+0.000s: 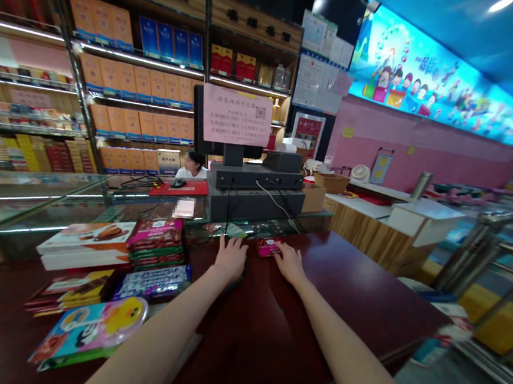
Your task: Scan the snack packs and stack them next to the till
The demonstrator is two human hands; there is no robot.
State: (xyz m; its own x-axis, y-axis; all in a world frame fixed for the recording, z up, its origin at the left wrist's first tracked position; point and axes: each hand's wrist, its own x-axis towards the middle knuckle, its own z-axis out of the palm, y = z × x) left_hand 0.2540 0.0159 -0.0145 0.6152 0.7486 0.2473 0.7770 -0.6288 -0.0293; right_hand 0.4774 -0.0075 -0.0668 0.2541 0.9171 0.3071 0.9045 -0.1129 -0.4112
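My left hand (232, 260) is open over the dark wooden counter top (245, 333), fingers spread and pointing away from me. Just right of it, a small pink and dark-red snack packet (268, 247) lies flat on the wood. The fingers of my right hand (291, 264) close on the packet's right end. To the left is a stack of similar pink and brown packets (155, 232) with green-edged ones under it. Purple-blue shiny packets (154, 281) lie in front of that stack.
At left are white boxes (88, 241), red and yellow packs (73, 290) and a colourful duck-picture pack (90, 330). Beyond stand a glass display case (60, 200) and a monitor with a pink sign (236, 116). A person (193, 166) sits behind.
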